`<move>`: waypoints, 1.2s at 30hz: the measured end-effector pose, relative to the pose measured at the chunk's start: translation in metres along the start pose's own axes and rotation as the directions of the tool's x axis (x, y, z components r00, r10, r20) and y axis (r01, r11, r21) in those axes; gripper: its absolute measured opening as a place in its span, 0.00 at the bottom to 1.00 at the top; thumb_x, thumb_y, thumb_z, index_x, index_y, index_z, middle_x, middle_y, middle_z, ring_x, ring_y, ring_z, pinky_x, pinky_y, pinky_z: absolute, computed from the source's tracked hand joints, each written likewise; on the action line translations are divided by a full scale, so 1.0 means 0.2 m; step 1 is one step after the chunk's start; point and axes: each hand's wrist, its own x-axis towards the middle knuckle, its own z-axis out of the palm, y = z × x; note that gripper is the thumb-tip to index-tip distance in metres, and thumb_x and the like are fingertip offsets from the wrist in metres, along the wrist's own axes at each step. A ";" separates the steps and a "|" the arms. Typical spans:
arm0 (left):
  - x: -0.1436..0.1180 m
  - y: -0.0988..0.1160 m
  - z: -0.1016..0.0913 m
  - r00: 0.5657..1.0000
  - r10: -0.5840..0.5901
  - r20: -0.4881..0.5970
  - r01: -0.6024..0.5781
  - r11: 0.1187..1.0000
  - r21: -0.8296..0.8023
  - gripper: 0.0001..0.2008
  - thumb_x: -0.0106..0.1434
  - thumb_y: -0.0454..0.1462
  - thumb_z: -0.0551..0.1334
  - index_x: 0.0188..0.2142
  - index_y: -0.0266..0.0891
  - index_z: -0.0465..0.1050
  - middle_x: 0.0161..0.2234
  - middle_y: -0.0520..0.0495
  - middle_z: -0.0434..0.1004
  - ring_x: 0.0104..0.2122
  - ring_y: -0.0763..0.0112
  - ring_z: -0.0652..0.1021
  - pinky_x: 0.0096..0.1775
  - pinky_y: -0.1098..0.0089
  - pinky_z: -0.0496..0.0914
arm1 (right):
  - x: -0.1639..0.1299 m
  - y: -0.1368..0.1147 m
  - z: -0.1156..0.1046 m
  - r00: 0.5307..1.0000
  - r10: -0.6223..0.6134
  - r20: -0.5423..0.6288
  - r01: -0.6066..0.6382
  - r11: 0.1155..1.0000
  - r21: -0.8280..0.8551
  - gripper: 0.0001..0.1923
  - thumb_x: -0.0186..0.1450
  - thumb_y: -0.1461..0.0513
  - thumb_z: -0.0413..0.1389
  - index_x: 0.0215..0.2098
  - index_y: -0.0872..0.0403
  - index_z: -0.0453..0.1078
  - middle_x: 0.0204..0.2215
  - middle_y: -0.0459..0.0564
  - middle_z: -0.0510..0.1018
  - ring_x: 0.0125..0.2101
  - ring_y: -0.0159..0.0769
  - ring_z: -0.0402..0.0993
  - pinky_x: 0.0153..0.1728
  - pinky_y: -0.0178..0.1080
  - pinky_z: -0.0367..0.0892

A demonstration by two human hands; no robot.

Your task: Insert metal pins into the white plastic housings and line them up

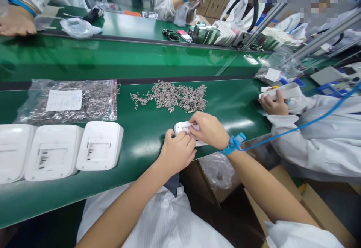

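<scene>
A small white plastic housing (180, 127) lies on the green bench in front of me, partly hidden under both hands. My left hand (178, 149) is curled over its near left side, fingers bent against it. From the right, my right hand (210, 129) reaches over the housing with thumb and fingertips drawn together at its recess. Whatever sits between those fingertips is too small or covered to make out. Just beyond the hands, small metal contact pieces (172, 95) are spread in a loose pile. A blue strap (232, 145) circles my right wrist.
Several white housings (113, 142) line the bench at left, below a clear bag of metal pieces (105, 103). To the right, a co-worker's hand (275, 105) holds a white part. Circuit boards (204, 33) stand across the line. Cardboard boxes (324, 206) sit below the bench edge.
</scene>
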 end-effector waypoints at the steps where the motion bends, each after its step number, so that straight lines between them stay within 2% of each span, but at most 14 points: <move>1: 0.00 0.00 0.00 1.000 0.000 -0.001 0.000 1.000 -0.002 0.08 0.67 0.39 0.60 0.43 0.37 0.69 0.43 0.44 0.78 0.45 0.62 0.73 0.43 0.53 0.57 | 0.00 0.00 0.00 1.000 0.008 -0.008 -0.008 1.000 -0.001 0.02 0.61 0.66 0.57 0.35 0.56 0.69 0.34 0.50 0.75 0.35 0.36 0.70 0.36 0.36 0.59; 5: -0.01 0.01 0.00 1.000 -0.003 -0.015 0.002 1.000 -0.023 0.09 0.67 0.39 0.60 0.44 0.38 0.68 0.43 0.46 0.78 0.46 0.63 0.73 0.44 0.53 0.57 | -0.01 -0.01 -0.01 1.000 -0.004 -0.001 0.004 1.000 0.016 0.03 0.62 0.64 0.58 0.35 0.56 0.70 0.34 0.49 0.76 0.36 0.36 0.71 0.36 0.35 0.59; 12: -0.02 -0.01 0.02 1.000 -0.017 0.008 0.017 0.998 -0.066 0.11 0.66 0.39 0.61 0.46 0.39 0.68 0.47 0.43 0.77 0.48 0.61 0.73 0.45 0.53 0.57 | 0.01 -0.04 0.01 0.999 0.030 -0.028 -0.033 0.995 -0.093 0.05 0.60 0.62 0.59 0.34 0.55 0.70 0.34 0.50 0.77 0.34 0.37 0.71 0.33 0.37 0.57; 16: -0.02 0.01 -0.01 0.999 -0.013 0.040 0.015 0.999 -0.033 0.11 0.66 0.41 0.61 0.44 0.38 0.69 0.45 0.44 0.77 0.48 0.60 0.72 0.45 0.54 0.57 | 0.00 -0.03 0.01 0.999 0.030 -0.044 -0.031 0.999 -0.023 0.04 0.61 0.61 0.59 0.32 0.55 0.71 0.32 0.49 0.77 0.33 0.37 0.72 0.33 0.37 0.59; 19: -0.10 0.04 -0.09 0.997 0.003 0.083 -0.007 0.998 0.055 0.11 0.67 0.43 0.60 0.42 0.38 0.69 0.41 0.46 0.77 0.47 0.61 0.72 0.44 0.54 0.58 | -0.04 -0.01 0.01 0.989 -0.080 -0.121 0.095 0.988 0.121 0.07 0.64 0.59 0.57 0.34 0.54 0.73 0.32 0.49 0.77 0.34 0.37 0.73 0.36 0.38 0.64; 21: -0.20 0.05 -0.16 0.995 -0.001 0.103 -0.013 0.990 0.139 0.16 0.68 0.45 0.58 0.49 0.37 0.68 0.41 0.46 0.76 0.44 0.62 0.72 0.44 0.55 0.58 | -0.06 0.02 0.05 0.939 -0.130 -0.318 0.206 0.954 0.218 0.10 0.65 0.56 0.56 0.40 0.54 0.74 0.36 0.49 0.78 0.37 0.38 0.74 0.38 0.38 0.66; 22: -0.26 0.05 -0.19 0.994 0.006 0.110 -0.026 0.983 0.183 0.19 0.69 0.47 0.57 0.52 0.36 0.67 0.43 0.45 0.76 0.44 0.62 0.72 0.43 0.55 0.59 | -0.06 0.03 0.08 0.897 -0.084 -0.434 0.206 0.948 0.242 0.11 0.65 0.55 0.56 0.40 0.53 0.74 0.35 0.49 0.78 0.35 0.37 0.74 0.36 0.37 0.67; 24: -0.37 0.02 -0.26 0.988 0.075 0.138 -0.108 0.963 0.248 0.22 0.71 0.49 0.54 0.55 0.36 0.66 0.48 0.42 0.75 0.44 0.63 0.72 0.42 0.57 0.59 | -0.07 0.04 0.16 0.808 0.031 -0.589 0.169 0.944 0.282 0.10 0.65 0.54 0.56 0.36 0.52 0.74 0.33 0.48 0.78 0.30 0.35 0.73 0.33 0.37 0.67; 26: -0.44 -0.02 -0.32 0.965 0.178 0.192 -0.227 0.935 0.274 0.21 0.73 0.49 0.51 0.54 0.37 0.68 0.54 0.42 0.72 0.47 0.64 0.72 0.42 0.60 0.60 | -0.07 0.05 0.24 0.720 0.137 -0.680 0.119 0.941 0.316 0.11 0.66 0.55 0.55 0.31 0.52 0.73 0.29 0.48 0.78 0.26 0.35 0.71 0.29 0.38 0.66; 29: -0.49 -0.07 -0.37 0.942 0.234 0.240 -0.300 0.909 0.291 0.21 0.74 0.48 0.48 0.55 0.39 0.69 0.59 0.43 0.70 0.50 0.66 0.72 0.43 0.62 0.60 | -0.08 0.08 0.32 0.672 0.233 -0.703 0.053 0.932 0.359 0.12 0.66 0.55 0.55 0.30 0.53 0.73 0.27 0.50 0.77 0.25 0.36 0.71 0.29 0.39 0.66; 31: -0.51 -0.06 -0.37 0.954 0.190 0.231 -0.259 0.910 0.324 0.23 0.74 0.49 0.47 0.57 0.38 0.67 0.59 0.43 0.71 0.49 0.66 0.72 0.44 0.63 0.60 | -0.08 0.14 0.34 0.655 0.277 -0.703 -0.008 0.933 0.360 0.12 0.66 0.54 0.54 0.32 0.53 0.74 0.28 0.50 0.78 0.26 0.37 0.72 0.31 0.39 0.67; 33: -0.53 -0.02 -0.35 0.979 0.094 0.181 -0.158 0.911 0.381 0.26 0.73 0.51 0.49 0.59 0.36 0.66 0.58 0.42 0.72 0.50 0.64 0.73 0.46 0.62 0.61 | -0.08 0.24 0.34 0.623 0.308 -0.719 -0.106 0.944 0.313 0.13 0.67 0.55 0.53 0.32 0.54 0.73 0.29 0.52 0.78 0.29 0.39 0.73 0.35 0.40 0.67; 36: -0.60 0.00 -0.28 0.997 -0.071 -0.017 0.071 0.886 0.458 0.28 0.69 0.53 0.54 0.59 0.37 0.68 0.56 0.42 0.75 0.52 0.60 0.74 0.49 0.60 0.62 | -0.06 0.45 0.32 0.622 0.333 -0.709 -0.301 0.937 0.176 0.13 0.68 0.56 0.49 0.36 0.55 0.72 0.34 0.57 0.78 0.38 0.44 0.73 0.43 0.43 0.66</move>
